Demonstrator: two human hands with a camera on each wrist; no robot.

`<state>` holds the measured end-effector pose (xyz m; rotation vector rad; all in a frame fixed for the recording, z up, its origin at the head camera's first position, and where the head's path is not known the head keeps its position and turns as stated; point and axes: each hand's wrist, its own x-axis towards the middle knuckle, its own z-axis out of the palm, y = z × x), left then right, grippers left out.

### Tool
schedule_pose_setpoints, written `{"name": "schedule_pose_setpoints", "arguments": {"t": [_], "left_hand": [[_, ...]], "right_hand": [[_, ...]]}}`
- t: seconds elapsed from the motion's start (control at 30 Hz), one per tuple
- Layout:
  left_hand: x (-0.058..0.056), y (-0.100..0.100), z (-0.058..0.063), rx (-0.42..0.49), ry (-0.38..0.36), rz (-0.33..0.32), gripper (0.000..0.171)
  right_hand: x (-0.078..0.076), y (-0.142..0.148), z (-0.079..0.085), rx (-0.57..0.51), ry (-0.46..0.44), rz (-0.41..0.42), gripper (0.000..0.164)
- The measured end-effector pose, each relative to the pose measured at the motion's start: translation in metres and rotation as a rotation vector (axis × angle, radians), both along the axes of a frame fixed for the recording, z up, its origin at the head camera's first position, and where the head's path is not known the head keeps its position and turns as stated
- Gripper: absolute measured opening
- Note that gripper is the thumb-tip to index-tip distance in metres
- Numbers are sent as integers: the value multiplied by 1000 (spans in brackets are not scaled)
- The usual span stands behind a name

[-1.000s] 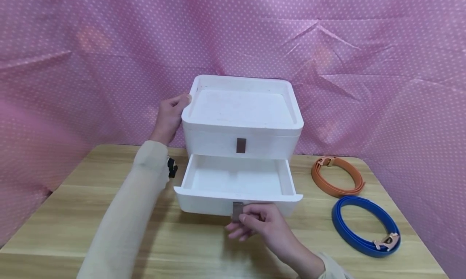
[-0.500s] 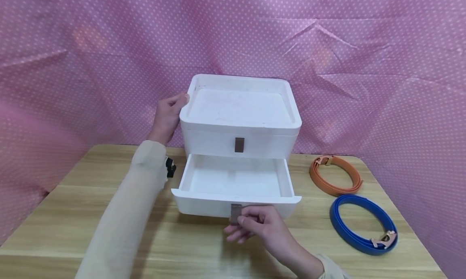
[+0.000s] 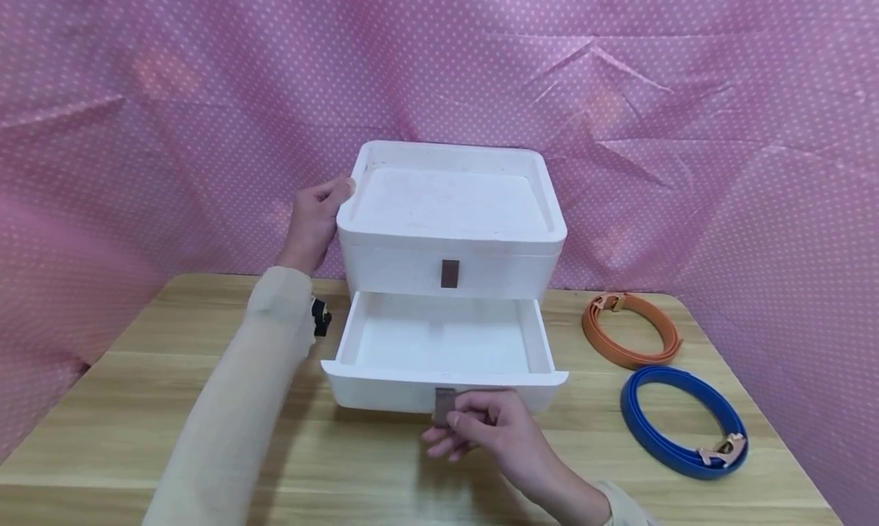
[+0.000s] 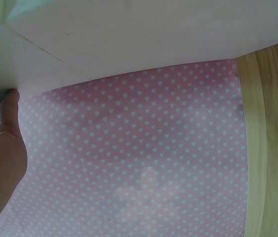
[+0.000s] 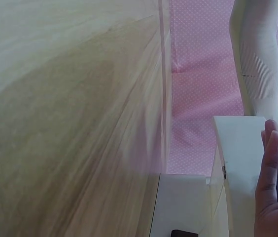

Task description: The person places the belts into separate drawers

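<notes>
A white two-drawer storage box with a shallow tray top stands at mid-table. Its lower drawer is pulled out, with nothing inside, while the upper drawer is closed. My left hand grips the box's left top edge, thumb over the rim. In the left wrist view, the left fingers lie against the white side. With thumb and fingers my right hand pinches the brown pull tab on the lower drawer's front. The right wrist view shows those fingers beside the drawer front.
To the right, a coiled orange belt and a coiled blue belt lie on the wooden table, both with gold-toned buckles. Pink dotted cloth hangs behind the table and down both sides.
The lower drawer has come slightly further out toward me, the right hand moving with its tab. The head view has shifted a little. My left hand keeps its place on the rim.
</notes>
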<state>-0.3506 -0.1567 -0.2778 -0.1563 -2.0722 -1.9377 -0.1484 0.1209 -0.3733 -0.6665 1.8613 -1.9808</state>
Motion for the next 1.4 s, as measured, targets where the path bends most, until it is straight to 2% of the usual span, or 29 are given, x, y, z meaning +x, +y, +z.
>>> {"name": "schedule_pose_setpoints", "arguments": {"t": [0.47,1.4], "left_hand": [[-4,1,-4,23,30,-11,41],[0,0,0,-7,-11,15,42]], "right_hand": [[5,1,0,-3,-22,17,23],[9,1,-2,-29,-12,46,23]]}}
